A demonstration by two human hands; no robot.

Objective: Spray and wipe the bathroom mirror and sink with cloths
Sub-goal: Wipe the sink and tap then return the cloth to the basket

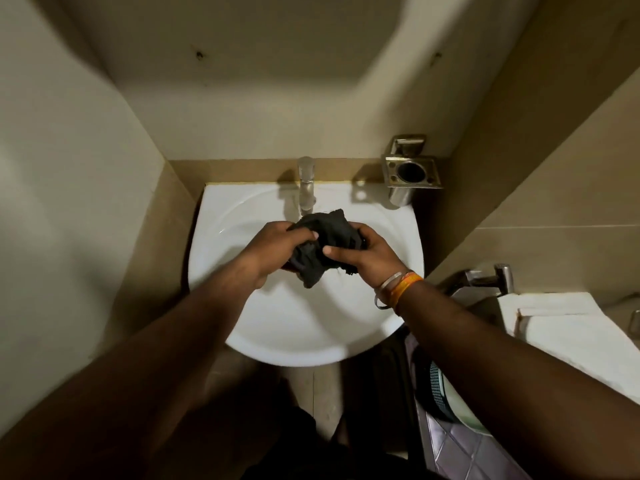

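A bunched dark cloth (323, 244) hangs over the bowl of the white sink (291, 327), just in front of the chrome tap (306, 183). My left hand (273, 249) grips its left side. My right hand (367, 252) grips its right side, with bangles and an orange band on that wrist. Both hands are closed around the cloth, and part of it bulges up between them while a corner droops below. No mirror or spray bottle is in view.
A metal tumbler holder (412, 174) is fixed to the wall at the sink's back right. To the right stand a white toilet cistern (568, 327) and a chrome wall tap (485, 277). Beige walls close in on the left and behind.
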